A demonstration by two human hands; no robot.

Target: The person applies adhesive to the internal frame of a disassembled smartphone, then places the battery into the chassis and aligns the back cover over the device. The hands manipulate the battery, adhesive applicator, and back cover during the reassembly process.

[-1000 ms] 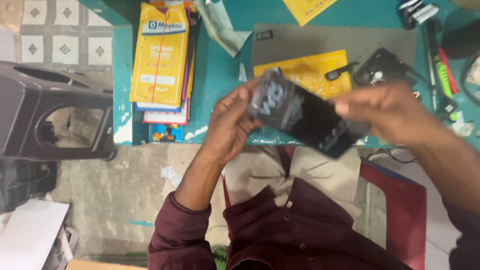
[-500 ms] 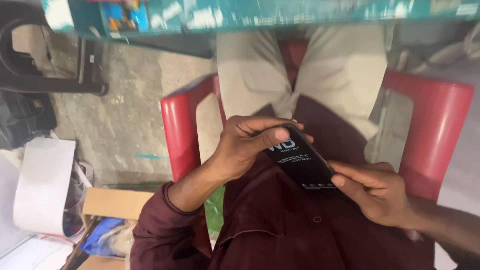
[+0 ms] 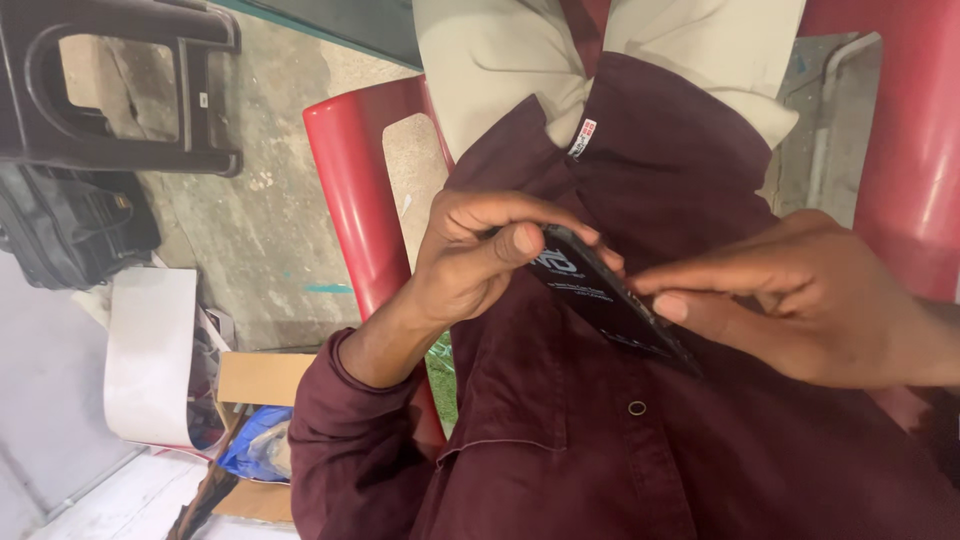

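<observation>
Hands hold a flat black packet against a maroon shirt.
Left hand pinches the black packet at its upper end — right hand fingers pressed on its lower edge, over the maroon shirt, beside a red chair.

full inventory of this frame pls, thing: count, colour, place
flat packet: 1, black with pale print, held between both hands over the lap
chair: 1, red plastic, under the person
stool: 1, black plastic, top left on the floor
bag: 1, black, left below the stool
cardboard box: 1, brown, lower left
paper roll: 1, white, lower left
shirt: 1, maroon, on the person
trousers: 1, beige, top centre
left hand: grips the packet's upper end
right hand: pinches the packet's lower edge
</observation>
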